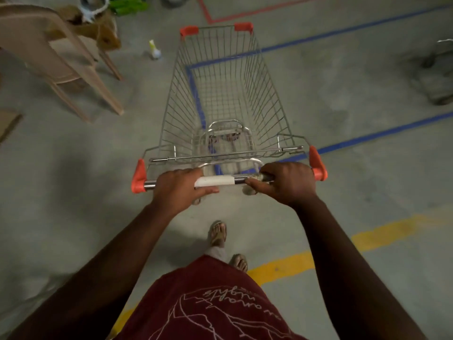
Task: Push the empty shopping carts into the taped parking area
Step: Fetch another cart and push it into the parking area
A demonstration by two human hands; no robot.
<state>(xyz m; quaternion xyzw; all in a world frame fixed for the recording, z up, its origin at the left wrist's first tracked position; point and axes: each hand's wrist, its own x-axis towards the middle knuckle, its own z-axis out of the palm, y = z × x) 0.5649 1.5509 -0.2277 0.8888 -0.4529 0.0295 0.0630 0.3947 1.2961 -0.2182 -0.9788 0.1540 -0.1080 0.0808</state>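
We have an empty wire shopping cart (220,99) in front of us, its basket pointing away and its front already over the near left corner of the blue tape outline (326,35) on the concrete floor (343,182); the left blue line shows through the mesh, running under the basket, so in our judgement the cart is only partly inside the bay and sits close to its left edge. Both hands are wrapped shut on the push handle (213,181): our left hand (180,188) grips just left of the white sleeve in the middle of the bar, our right hand (285,182) grips near the right orange end cap. To do this step well, we keep the push even through both arms so the basket tracks straight, and we likely need to steer a little to the right so the wheels clear the left tape line and the whole cart ends up within the outline. We walk it in slowly, since the casters are hidden under the basket and we cannot see how they are turned. To the left, well apart, stand a beige plastic chair (61,62) and a small bottle (155,50) on the floor; we avoid swinging toward them. Another cart (438,74), blurred, waits at the far right edge.
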